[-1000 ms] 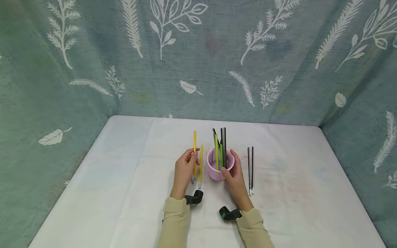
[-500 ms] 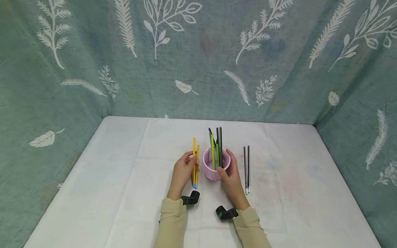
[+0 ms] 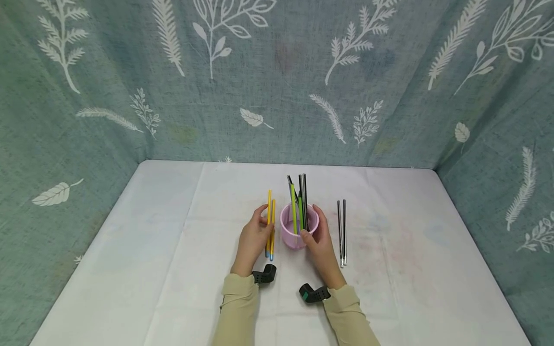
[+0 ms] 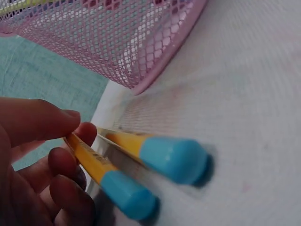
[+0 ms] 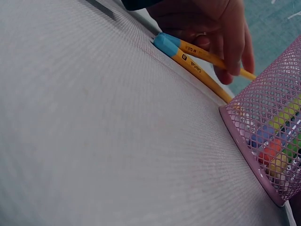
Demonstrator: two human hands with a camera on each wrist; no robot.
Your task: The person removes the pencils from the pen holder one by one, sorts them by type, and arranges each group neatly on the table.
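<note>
In the head view my left hand (image 3: 252,240) pinches a yellow pencil (image 4: 91,162) between thumb and fingers. Its blue end points down toward the cloth. Close alongside lies a second yellow pencil (image 4: 171,159), also blue-ended, on the white cloth. A pink mesh pen cup (image 3: 292,241) stands upright just to the right of both. Around its right side my right hand (image 3: 321,247) curls, thumb at the near rim and fingers on the far side. Bright green pencils (image 3: 294,202) and several black ones (image 3: 305,192) lean inside it.
Two black pencils (image 3: 344,226) with silvery ends lie side by side to the right of the right hand. White cloth covers the table (image 3: 173,288). A green-grey curtain (image 3: 277,72) with leaf prints hangs behind and at the sides.
My left hand has brought its yellow pencil over beside the other yellow one, their blue ends now nearly level. My right hand keeps its grip on the cup. The head view has shifted slightly.
</note>
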